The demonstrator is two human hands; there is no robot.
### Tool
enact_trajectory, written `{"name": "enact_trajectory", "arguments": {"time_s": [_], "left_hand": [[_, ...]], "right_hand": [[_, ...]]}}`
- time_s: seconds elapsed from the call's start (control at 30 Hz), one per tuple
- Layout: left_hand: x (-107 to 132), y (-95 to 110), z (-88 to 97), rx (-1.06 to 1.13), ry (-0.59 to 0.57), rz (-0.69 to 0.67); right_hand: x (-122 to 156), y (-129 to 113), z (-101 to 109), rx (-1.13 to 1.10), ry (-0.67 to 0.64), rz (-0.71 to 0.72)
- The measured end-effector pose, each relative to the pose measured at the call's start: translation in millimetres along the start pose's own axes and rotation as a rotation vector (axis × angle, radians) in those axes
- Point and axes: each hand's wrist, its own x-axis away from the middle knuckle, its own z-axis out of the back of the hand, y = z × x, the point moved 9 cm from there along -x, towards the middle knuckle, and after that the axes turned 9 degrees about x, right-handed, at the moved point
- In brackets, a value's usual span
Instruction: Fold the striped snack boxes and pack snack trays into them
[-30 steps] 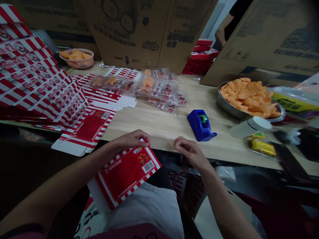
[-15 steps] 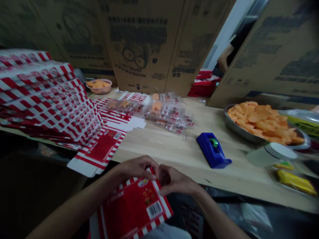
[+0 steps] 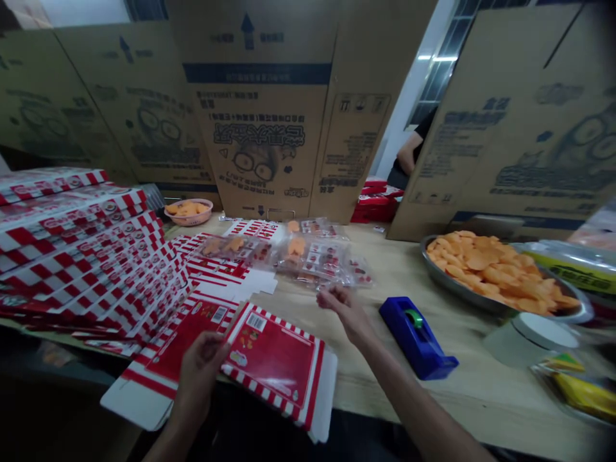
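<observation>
My left hand [image 3: 198,375] grips the left edge of a flat red-and-white striped carton [image 3: 279,362] that rests at the near edge of the wooden table [image 3: 366,378]. My right hand [image 3: 342,307] is stretched forward over the table, fingers loosely curled and touching the near edge of a pile of clear snack packets [image 3: 312,260]. I cannot tell whether it has hold of a packet. A blue tape dispenser [image 3: 416,335] lies just right of that hand.
A fanned stack of striped flat cartons [image 3: 86,250] fills the left. A metal tray of orange chips [image 3: 495,273] sits at the right, a small pink basket of chips [image 3: 187,210] at the back. Cardboard boxes [image 3: 260,122] wall the rear; a person's arm [image 3: 409,154] shows between them.
The carton moved from my lap up onto the table edge, held by my left hand alone. My right hand let go of it and reached forward to the packets. My head tilted up.
</observation>
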Motion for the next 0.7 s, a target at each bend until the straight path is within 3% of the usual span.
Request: {"name": "enact_trajectory", "arguments": {"time_s": [0.1, 0.17, 0.23, 0.33, 0.47, 0.6, 0.7], "left_hand": [[8.9, 3.4, -0.9, -0.483, -0.077, -0.401], [20.6, -1.6, -29.7, -0.712, -0.265, -0.643], [32.8, -19.1, -73.0, -0.875, -0.59, -0.75], [39.6, -44.4, -125.5, -1.106, -0.984, -0.639], [39.4, -38.0, -154.4, -1.193, -1.247, -0.412], [37.7, -25.4, -157.9, -1.111, -1.301, -0.368], [35.3, -17.7, -157.0, -1.078, -1.164, -0.443]], "right_hand": [[-58.5, -32.7, 4.6, 0.436, 0.081, 0.19], [-98.7, -42.5, 0.1, 0.569, 0.114, 0.212], [-137.7, -43.3, -6.6, 0.658, 0.131, 0.192], [-186.3, -30.4, -19.3, 0.818, 0.109, 0.112], [-218.5, -12.1, -33.3, 0.988, 0.072, 0.04], [-209.1, -17.3, -38.7, 1.085, 0.066, 0.135], [-174.9, -26.3, -33.4, 1.119, 0.018, 0.258]]}}
